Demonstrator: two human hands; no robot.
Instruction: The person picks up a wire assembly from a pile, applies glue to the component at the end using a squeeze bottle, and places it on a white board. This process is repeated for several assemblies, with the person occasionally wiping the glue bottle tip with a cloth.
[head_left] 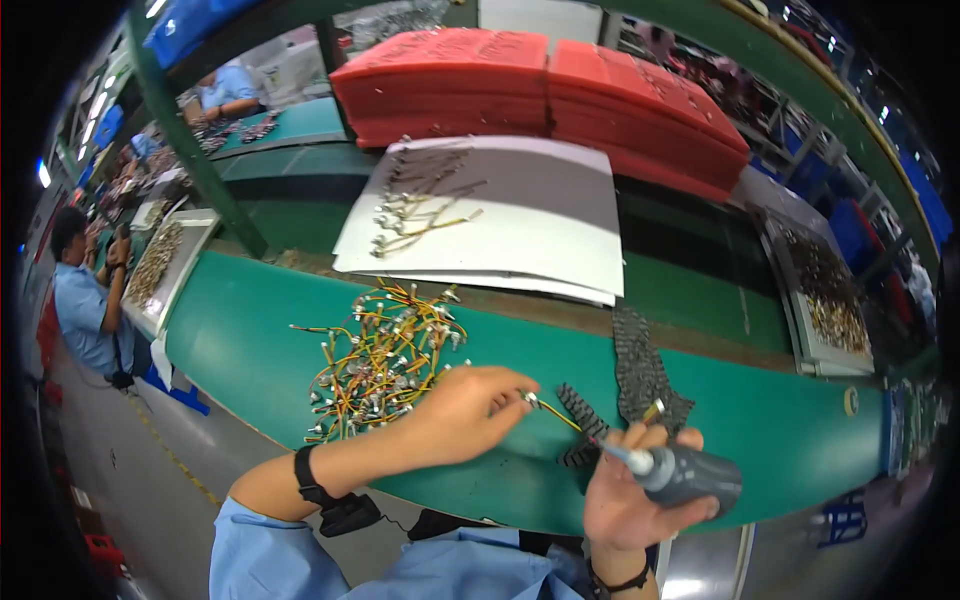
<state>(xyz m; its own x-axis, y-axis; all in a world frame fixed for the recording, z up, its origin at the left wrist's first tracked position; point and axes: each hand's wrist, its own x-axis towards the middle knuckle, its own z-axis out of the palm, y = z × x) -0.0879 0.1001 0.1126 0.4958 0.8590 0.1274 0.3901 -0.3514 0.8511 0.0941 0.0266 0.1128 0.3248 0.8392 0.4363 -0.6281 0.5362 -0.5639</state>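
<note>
My left hand pinches a small metal-ended part with yellow wires between thumb and fingertips. Its wire runs right toward a black ribbed strip. In my right hand lies a dark squeeze bottle, tilted so that its pale pointed nozzle points left toward the wired part. The fingers are curled around the bottle. A pale connector end shows just above these fingers; what holds it is unclear. Left of my left hand a loose heap of similar wired parts covers part of the green tabletop.
A larger black ribbed sheet lies beyond my right hand. Farther back, white boards carry a row of wired parts, before red foam stacks. Trays of parts stand at far right. A tape roll lies near the right end. A co-worker sits left.
</note>
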